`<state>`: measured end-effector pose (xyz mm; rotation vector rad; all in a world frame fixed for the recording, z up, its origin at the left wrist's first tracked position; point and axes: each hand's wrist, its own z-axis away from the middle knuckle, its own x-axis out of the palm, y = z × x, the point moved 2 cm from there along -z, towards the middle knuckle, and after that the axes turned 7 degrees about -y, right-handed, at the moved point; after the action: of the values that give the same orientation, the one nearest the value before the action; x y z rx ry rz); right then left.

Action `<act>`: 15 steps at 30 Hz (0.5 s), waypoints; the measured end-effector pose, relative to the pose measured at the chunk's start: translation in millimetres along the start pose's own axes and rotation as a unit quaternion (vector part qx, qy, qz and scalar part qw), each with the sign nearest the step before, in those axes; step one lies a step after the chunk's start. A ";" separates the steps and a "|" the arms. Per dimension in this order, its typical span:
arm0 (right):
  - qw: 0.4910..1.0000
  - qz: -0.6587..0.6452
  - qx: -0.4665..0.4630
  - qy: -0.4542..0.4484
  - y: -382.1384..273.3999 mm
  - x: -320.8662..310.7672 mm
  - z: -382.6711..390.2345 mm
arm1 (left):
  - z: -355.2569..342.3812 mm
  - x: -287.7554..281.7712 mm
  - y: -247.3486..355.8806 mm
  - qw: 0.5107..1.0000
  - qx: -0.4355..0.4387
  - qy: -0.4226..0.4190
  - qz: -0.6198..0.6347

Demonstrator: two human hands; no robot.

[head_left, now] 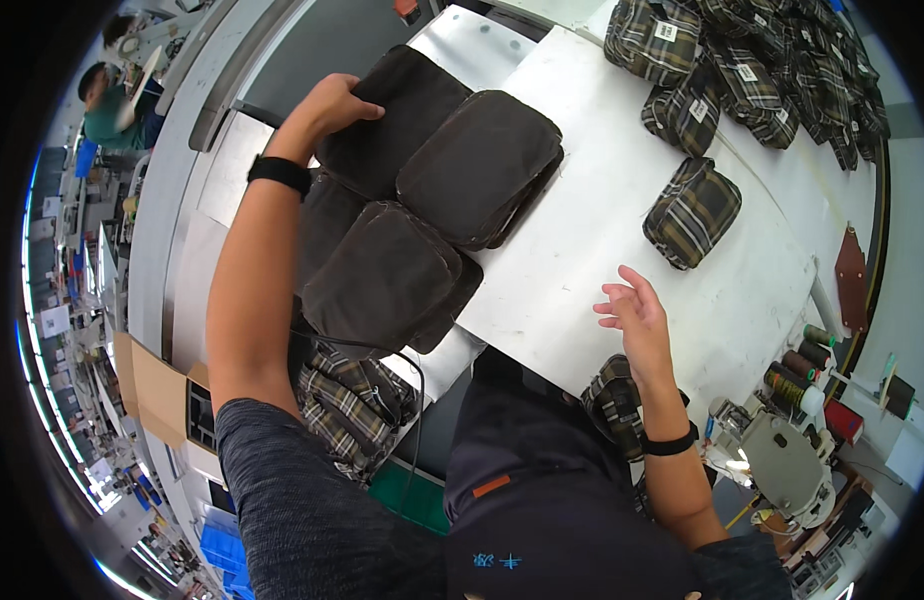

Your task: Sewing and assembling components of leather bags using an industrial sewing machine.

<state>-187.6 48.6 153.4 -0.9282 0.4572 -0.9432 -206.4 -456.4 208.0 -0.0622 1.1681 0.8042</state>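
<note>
Several stacks of dark brown, round-cornered fabric panels lie at the left of the white table. My left hand (337,105) is at the outer edge of the far-left panel (397,115), fingers closed about that edge. Beside it are another stack of panels (482,165) and a nearer one (382,275). My right hand (637,320) hovers over the white table (572,290), fingers apart and holding nothing. Nearest to it, a little farther off, sits a small plaid pouch (692,213).
A pile of plaid pouches (752,85) covers the far right. More plaid fabric pieces (357,410) lie below the table edge at left, with a black cable (420,400) beside them. A sewing machine (782,460) and thread spools (797,375) stand at right. Another person (122,110) is at far left.
</note>
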 end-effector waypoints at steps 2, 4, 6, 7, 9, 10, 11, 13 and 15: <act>1.000 -0.005 0.002 0.004 5.9 -8.9 6.2 | 12.7 -15.2 1.2 0.997 0.032 -0.054 0.047; 1.000 -0.013 0.000 0.006 12.4 -16.0 11.3 | 35.5 -36.4 2.2 0.995 0.063 0.038 0.070; 1.000 -0.010 0.010 0.006 20.3 -20.6 16.3 | 67.4 -64.2 3.7 0.984 0.098 -0.010 0.151; 1.000 -0.019 0.007 0.005 24.4 -21.8 19.0 | 88.0 -76.8 4.1 0.979 0.105 0.005 0.174; 1.000 -0.026 0.001 -0.004 31.4 -24.0 23.2 | 133.4 -102.0 3.7 0.965 0.125 0.032 0.229; 0.999 -0.035 0.000 -0.004 34.5 -25.5 26.9 | 157.1 -110.9 2.9 0.953 0.141 0.036 0.265; 0.999 -0.033 0.002 -0.015 37.0 -26.0 29.8 | 179.0 -115.0 0.2 0.952 0.119 0.043 0.280; 0.999 -0.033 0.000 -0.025 39.6 -28.0 35.0 | 217.9 -117.0 -4.7 0.946 0.097 0.018 0.308; 0.999 -0.024 0.004 -0.035 40.7 -27.9 38.6 | 242.4 -108.2 -8.6 0.951 0.049 -0.045 0.303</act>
<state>-156.1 100.8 139.2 -0.9655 0.3733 -0.9536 -25.7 -413.4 397.8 0.4328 1.1478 1.2708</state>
